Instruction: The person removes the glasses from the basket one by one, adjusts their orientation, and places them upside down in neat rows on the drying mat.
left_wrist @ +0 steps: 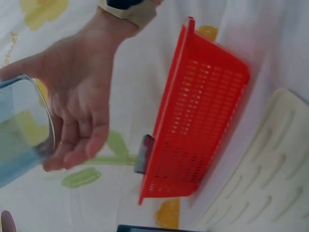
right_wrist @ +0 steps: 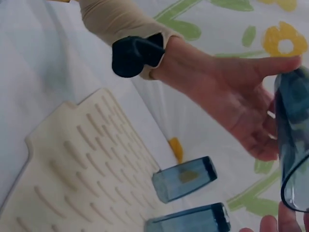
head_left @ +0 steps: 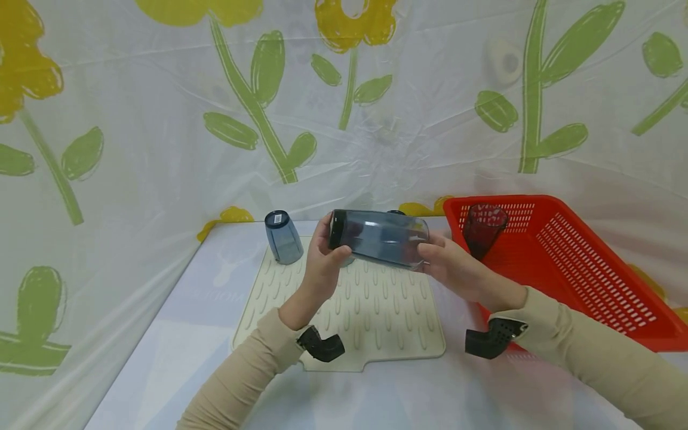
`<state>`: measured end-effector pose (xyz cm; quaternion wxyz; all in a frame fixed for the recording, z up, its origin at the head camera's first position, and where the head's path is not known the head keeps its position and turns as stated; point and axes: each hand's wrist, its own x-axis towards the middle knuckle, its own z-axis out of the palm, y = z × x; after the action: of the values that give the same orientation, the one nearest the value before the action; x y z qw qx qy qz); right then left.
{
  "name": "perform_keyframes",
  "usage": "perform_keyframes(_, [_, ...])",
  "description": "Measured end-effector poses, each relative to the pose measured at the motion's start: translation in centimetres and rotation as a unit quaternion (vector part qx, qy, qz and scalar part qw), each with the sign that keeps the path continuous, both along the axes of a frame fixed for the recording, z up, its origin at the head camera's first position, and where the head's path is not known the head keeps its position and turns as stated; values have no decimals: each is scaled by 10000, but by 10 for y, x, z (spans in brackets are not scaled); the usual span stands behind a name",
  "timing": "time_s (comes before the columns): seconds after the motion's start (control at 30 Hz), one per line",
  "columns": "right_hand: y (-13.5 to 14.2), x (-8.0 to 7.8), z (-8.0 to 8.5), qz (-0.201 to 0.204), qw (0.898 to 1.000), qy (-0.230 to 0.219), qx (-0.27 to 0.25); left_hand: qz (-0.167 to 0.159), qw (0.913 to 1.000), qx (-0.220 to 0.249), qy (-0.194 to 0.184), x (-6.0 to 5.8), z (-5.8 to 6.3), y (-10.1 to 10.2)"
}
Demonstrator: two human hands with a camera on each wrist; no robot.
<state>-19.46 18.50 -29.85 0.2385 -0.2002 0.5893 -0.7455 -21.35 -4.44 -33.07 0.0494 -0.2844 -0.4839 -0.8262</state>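
Observation:
Both hands hold a blue-tinted clear tumbler sideways above a cream ridged mat. The left hand grips its dark base end, thumb along the near side. At the rim end, the right hand pinches the wall between thumb and fingers. On the mat's back left, a similar tumbler stands upside down, a white label on its base. The right wrist view shows that tumbler plus another inverted tumbler on the mat; in the head view the held one mostly hides the latter.
A red perforated basket sits on the right of the table, with a dark tumbler leaning in its back left corner. Behind everything hangs a white flower-printed sheet. The right forearm crosses the basket's near side.

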Motion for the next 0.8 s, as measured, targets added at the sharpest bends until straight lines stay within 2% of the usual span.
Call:
perform_keyframes(0.2, [-7, 3, 2, 185, 9970, 41, 746, -209, 9989, 391, -126, 5, 11, -2])
perform_keyframes(0.43, [-14, 5, 1, 349, 9855, 36, 1661, -213, 9985, 505, -62, 6, 20, -4])
perform_keyframes(0.57, [-16, 4, -2, 445, 9835, 125, 1749, -112, 9992, 372, -14, 8, 24, -6])
perform_keyframes(0.7, [-15, 2, -7, 534, 9838, 332, 1678, -30, 10000, 87, -21, 10, 27, -9])
perform_keyframes(0.8, [-15, 0, -11, 510, 9809, 471, 1820, -14, 9999, -146, -85, 12, 29, -12])
